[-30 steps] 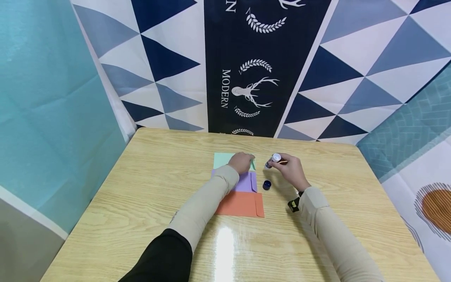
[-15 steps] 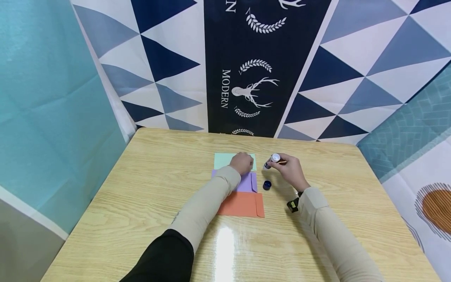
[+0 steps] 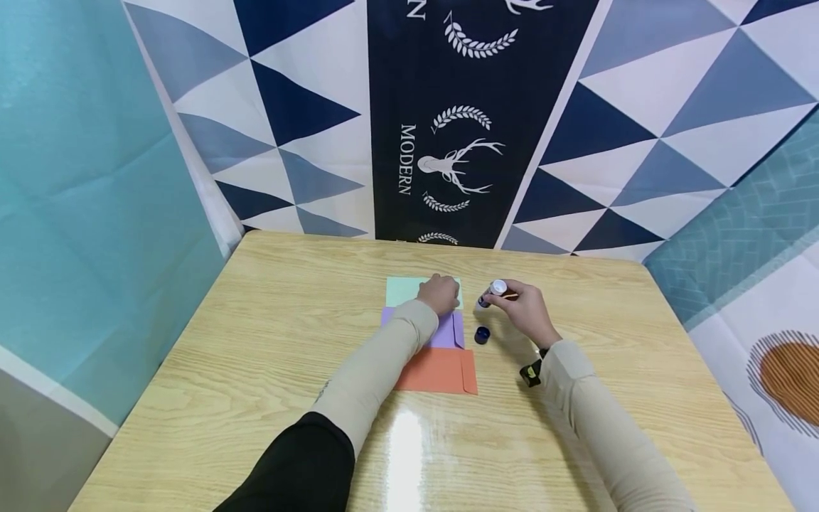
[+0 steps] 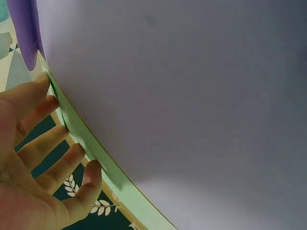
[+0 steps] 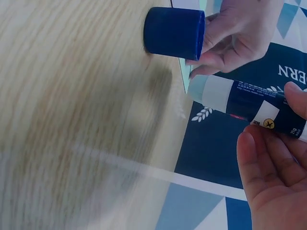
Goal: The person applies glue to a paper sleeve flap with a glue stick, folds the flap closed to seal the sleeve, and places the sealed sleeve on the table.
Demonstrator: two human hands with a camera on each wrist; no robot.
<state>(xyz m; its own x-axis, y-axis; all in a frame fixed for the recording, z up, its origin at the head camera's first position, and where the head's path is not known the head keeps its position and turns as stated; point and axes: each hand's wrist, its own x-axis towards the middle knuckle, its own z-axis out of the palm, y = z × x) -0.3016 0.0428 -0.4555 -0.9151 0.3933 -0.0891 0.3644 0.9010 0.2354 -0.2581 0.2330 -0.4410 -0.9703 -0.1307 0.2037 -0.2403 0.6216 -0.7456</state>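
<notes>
In the head view a mint green envelope (image 3: pixel 402 290), a purple envelope (image 3: pixel 445 331) and an orange envelope (image 3: pixel 435 370) lie in a column on the table. My left hand (image 3: pixel 439 294) is over the green one at its right end. The left wrist view has its fingertips (image 4: pixel 91 170) touching the green paper, loosely bent. My right hand (image 3: pixel 530 311) grips an uncapped glue stick (image 5: pixel 254 106), tilted, just right of the green envelope. Its dark blue cap (image 3: pixel 483 335) stands on the table nearby.
The wooden table (image 3: pixel 256 334) reaches to a patterned curtain (image 3: pixel 441 142) at the back. A black band with a small device (image 3: pixel 531 372) sits at my right wrist, close to the tabletop.
The green envelope's flap, raised under my left fingers a second ago, no longer stands up. The left fingers have drawn in slightly. My right hand holds the glue stick almost where it was.
</notes>
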